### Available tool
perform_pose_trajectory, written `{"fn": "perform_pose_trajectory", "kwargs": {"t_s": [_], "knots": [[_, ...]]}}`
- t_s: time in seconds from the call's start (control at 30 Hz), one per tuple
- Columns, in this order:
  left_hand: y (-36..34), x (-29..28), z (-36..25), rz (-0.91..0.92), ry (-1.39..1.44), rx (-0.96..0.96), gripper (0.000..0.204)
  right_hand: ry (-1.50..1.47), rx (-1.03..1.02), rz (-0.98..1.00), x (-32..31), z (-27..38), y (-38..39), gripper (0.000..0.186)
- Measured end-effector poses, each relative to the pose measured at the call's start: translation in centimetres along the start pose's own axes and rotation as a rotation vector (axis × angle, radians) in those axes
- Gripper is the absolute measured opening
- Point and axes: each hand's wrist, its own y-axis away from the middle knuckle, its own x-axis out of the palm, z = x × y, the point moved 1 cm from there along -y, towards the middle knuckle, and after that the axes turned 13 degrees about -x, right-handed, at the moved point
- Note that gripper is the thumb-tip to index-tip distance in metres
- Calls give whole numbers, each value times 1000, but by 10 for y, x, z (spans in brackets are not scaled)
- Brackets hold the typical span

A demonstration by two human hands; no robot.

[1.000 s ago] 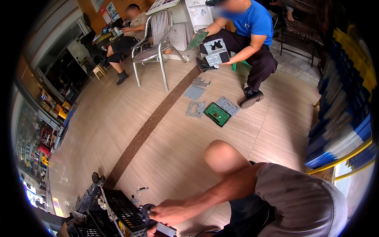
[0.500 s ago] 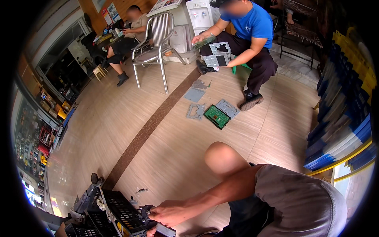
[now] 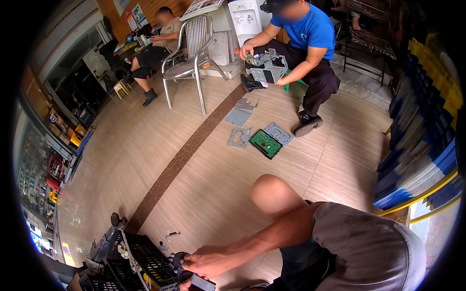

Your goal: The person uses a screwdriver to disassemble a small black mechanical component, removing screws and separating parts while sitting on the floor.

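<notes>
My right hand [image 3: 208, 262] is closed around a black caster wheel [image 3: 180, 260] at the corner of a tipped black slatted plastic cart [image 3: 148, 254] at the lower left. Below it, a few fingers of my left hand [image 3: 185, 285] show at the bottom edge; most of that hand is cut off, and its grip is hidden. Between the two hands a grey metal bar-like piece [image 3: 203, 282] sticks out to the right. Another caster wheel [image 3: 115, 219] stands up at the cart's far corner.
Small loose parts [image 3: 172, 234] lie on the floor beside the cart. Farther off are a green circuit board [image 3: 266, 143] and grey metal plates [image 3: 239, 116]. A person in blue [image 3: 310, 34] holds a metal housing [image 3: 269, 72]. A metal chair [image 3: 191, 53] and a packed rack [image 3: 420, 131] stand around.
The co-worker's hand has brought the circuit board piece down against the metal housing and turned it. My right hand stays on the caster wheel, with hardly any movement.
</notes>
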Motion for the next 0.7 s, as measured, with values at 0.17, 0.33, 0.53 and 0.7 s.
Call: {"fn": "perform_pose_trajectory", "kwargs": {"t_s": [0.17,0.33,0.53,0.7], "knots": [[4,3,6,-213,71,16,28,7,-24,-38,-1,4,3,68],[0,-5,6,-105,57,36,28,12,-16,-29,-1,1,0,66],[0,-4,5,-102,23,40,26,-20,-12,17,3,-6,-1,66],[9,11,3,-194,91,31,24,20,-8,-42,0,3,1,70]]}}
